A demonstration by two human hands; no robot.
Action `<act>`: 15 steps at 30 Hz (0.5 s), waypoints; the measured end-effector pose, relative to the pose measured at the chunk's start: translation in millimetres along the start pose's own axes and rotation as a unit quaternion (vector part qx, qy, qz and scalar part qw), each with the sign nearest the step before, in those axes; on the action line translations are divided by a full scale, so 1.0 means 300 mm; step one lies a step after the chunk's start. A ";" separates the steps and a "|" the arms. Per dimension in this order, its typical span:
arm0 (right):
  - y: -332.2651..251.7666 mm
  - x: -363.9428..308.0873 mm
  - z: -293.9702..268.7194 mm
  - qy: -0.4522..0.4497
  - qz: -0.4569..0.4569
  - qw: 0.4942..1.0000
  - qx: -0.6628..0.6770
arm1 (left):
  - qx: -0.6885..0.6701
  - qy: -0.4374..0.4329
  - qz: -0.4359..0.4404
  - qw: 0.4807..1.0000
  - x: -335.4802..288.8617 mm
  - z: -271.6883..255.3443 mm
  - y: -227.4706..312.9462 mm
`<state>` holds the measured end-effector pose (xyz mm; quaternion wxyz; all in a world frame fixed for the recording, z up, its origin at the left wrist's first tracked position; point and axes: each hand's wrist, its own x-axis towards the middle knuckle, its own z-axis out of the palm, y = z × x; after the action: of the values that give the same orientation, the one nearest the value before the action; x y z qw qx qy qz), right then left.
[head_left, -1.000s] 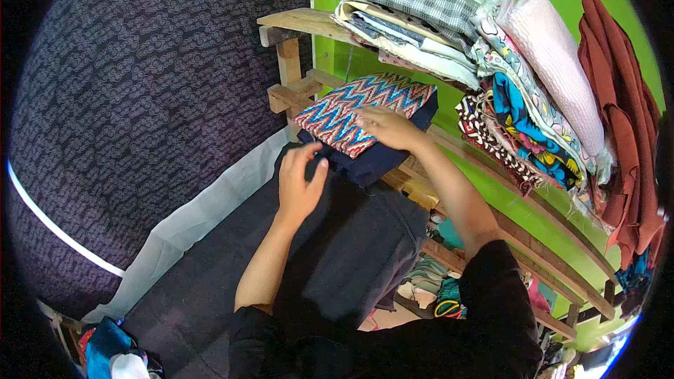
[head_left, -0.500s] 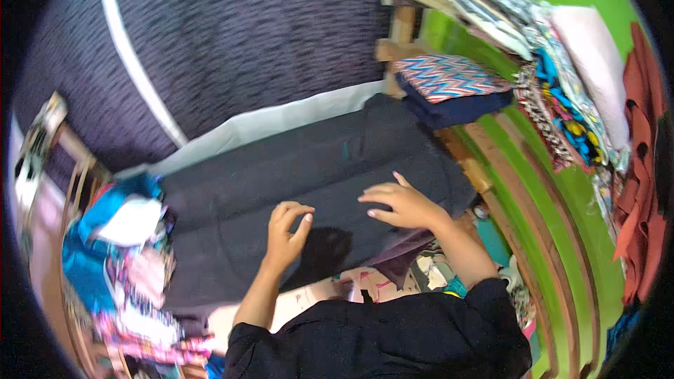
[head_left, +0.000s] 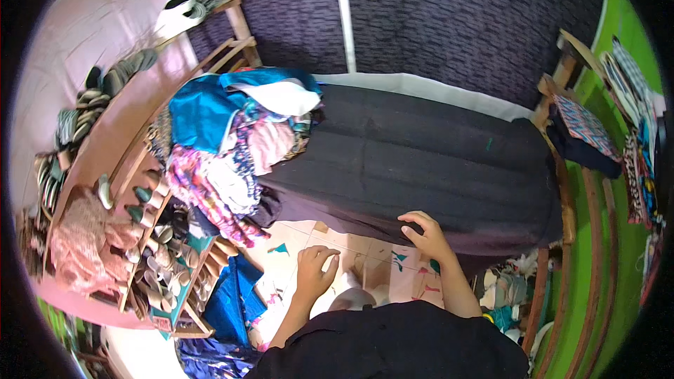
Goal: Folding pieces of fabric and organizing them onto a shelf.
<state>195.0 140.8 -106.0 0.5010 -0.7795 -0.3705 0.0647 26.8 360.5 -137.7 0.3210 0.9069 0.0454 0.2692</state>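
My left hand (head_left: 317,271) hovers above the tiled floor, just off the near edge of the dark cloth. Its fingers are loosely curled, with a gap to the thumb and nothing held. Higher and to the right, my right hand (head_left: 428,238) is by the cloth's front edge, fingers apart and empty. The black cloth (head_left: 421,154) lies spread over a long, low surface with a few soft creases. On its left end sits a loose heap of clothes, with a teal satiny garment (head_left: 200,116), a pink piece (head_left: 270,146) and a flowered one (head_left: 193,182).
A wooden rack with several shoes (head_left: 158,267) stands at left, a fuzzy pinkish cloth (head_left: 84,242) on it. Blue fabric (head_left: 235,302) and scraps lie on the floor (head_left: 354,245). Folded clothes (head_left: 583,130) rest on slats at right, before a green wall. A dark textured curtain (head_left: 456,21) hangs behind.
The view has swung left, bringing the clothes heap and shoe rack further in. My hands have come back from over the black cloth toward its near edge, both still empty.
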 end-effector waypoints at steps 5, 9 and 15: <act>-0.069 0.087 0.177 0.018 0.010 0.999 0.036 | 0.026 0.039 -0.051 0.998 -0.064 -0.121 -0.124; -0.093 0.177 0.332 0.047 0.016 0.998 0.040 | 0.065 0.077 -0.053 0.994 -0.018 -0.227 -0.248; -0.142 0.390 0.648 0.020 0.001 0.997 0.068 | 0.080 0.152 -0.048 0.984 0.094 -0.413 -0.510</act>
<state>165.4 368.1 -134.3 0.5603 -0.7449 -0.3546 0.0745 0.5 557.5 -137.2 0.2490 0.8751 0.1583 0.3835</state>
